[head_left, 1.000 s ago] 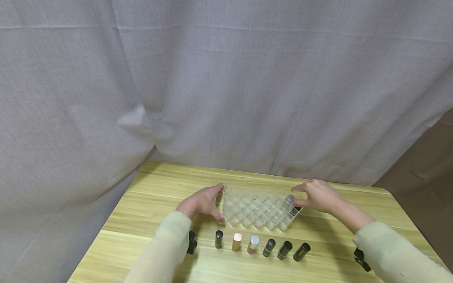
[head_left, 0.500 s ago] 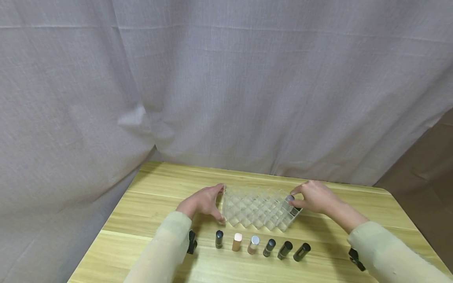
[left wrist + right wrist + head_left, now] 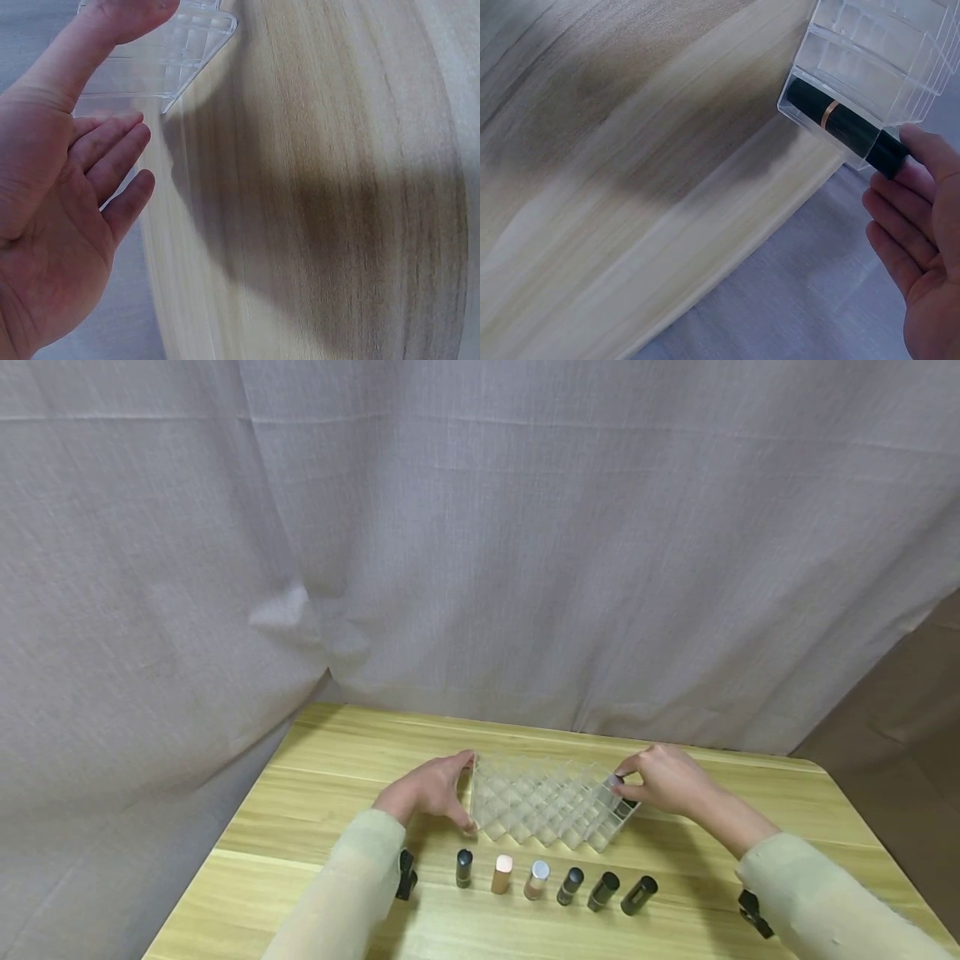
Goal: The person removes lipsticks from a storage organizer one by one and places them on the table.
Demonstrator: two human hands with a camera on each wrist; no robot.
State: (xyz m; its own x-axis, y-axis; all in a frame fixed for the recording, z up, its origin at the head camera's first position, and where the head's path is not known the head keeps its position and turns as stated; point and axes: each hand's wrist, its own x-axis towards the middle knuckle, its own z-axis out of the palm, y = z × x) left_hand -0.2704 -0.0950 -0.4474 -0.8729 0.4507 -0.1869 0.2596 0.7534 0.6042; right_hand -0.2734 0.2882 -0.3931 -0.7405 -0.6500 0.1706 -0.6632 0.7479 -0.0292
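A clear acrylic lipstick organizer (image 3: 528, 802) with diamond-shaped compartments stands on the wooden table. My left hand (image 3: 431, 789) spans its left end, thumb at the front corner and forefinger at the back corner. In the left wrist view, the other fingers (image 3: 112, 154) of that hand extend loosely beside the organizer. At the right end, my right hand (image 3: 671, 778) pinches the top of a black lipstick (image 3: 847, 126) with a gold band. The right wrist view shows this lipstick's body inside an end compartment, with its top sticking out between thumb and fingers.
Several lipsticks stand in a row in front of the organizer: a black one (image 3: 464, 868) leftmost, a rose-gold one (image 3: 502, 874), a silver-capped one (image 3: 537, 880), and dark ones (image 3: 603, 892) to the right. A grey curtain (image 3: 480, 568) hangs behind the table (image 3: 300, 827).
My right hand has moved slightly left and its thumb and fingers have come together on the lipstick's top. The left hand, the organizer and the row have stayed in place.
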